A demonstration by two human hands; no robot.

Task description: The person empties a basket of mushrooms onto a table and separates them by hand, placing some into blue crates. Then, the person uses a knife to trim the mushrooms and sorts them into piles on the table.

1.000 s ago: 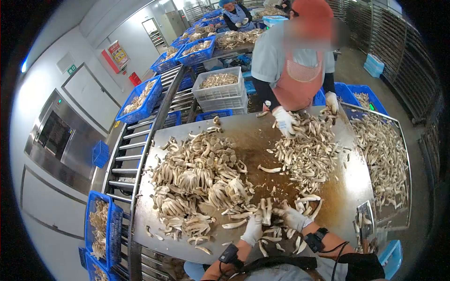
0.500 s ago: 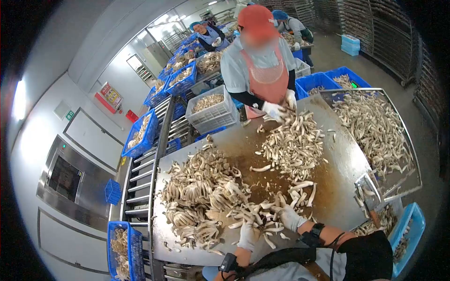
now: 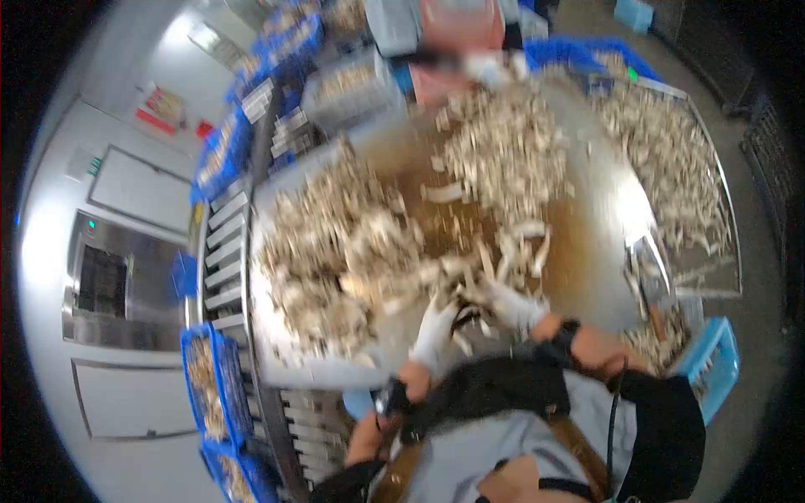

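Note:
The view is smeared by motion. My left hand (image 3: 434,329), in a white glove, reaches onto the near edge of a steel table (image 3: 591,251), touching loose pale mushrooms (image 3: 459,281). My right hand (image 3: 511,303), also gloved, lies close beside it among the same stems. The blur hides whether either hand grips anything. A big heap of mushroom clusters (image 3: 335,243) lies to the left of my hands. A second pile of cut stems (image 3: 503,151) lies farther back.
A person in a pink apron (image 3: 457,29) stands at the table's far side. A tray of mushrooms (image 3: 671,159) sits on the right and a blue crate (image 3: 713,369) at the near right. A roller conveyor (image 3: 222,260) with blue crates (image 3: 205,394) runs along the left.
The camera has tipped sharply down and the picture has blurred. My hands stay together at the table's near edge among the loose mushrooms, now higher in the view.

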